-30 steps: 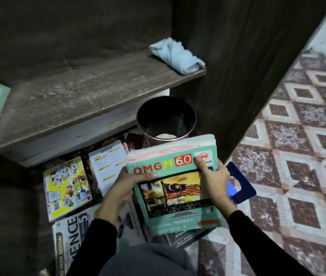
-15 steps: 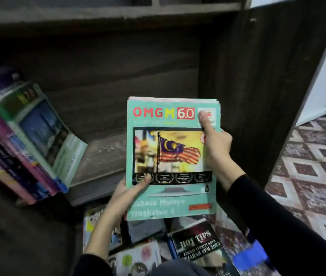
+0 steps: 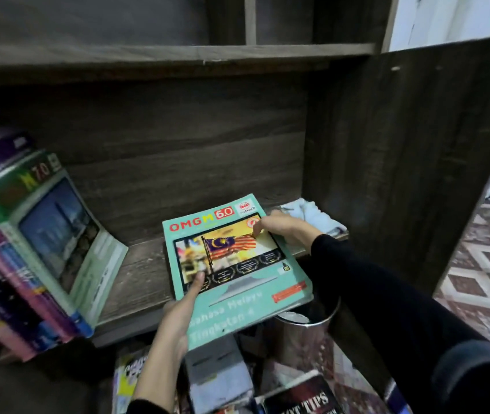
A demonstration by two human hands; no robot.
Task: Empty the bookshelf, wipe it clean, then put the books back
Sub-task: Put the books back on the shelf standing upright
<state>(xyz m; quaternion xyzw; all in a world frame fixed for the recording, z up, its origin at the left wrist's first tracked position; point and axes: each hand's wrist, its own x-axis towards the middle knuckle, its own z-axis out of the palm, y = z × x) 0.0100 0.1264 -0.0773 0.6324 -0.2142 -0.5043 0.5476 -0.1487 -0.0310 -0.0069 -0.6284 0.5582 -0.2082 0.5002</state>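
Your left grip (image 3: 178, 315) clasps the teal book (image 3: 237, 282) at its lower-left edge | your right grip (image 3: 282, 228) holds its upper-right edge | book at frame centre, far half over the shelf (image 3: 136, 276), near end overhanging

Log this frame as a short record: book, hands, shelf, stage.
book: teal OMGM 6.0 workbook, cover up, far end over the shelf board, near end overhanging its front edge
left hand: grips near-left edge, thumb on cover
right hand: grips far-right corner
on shelf: leaning books left, cloth right
stage: putting books back
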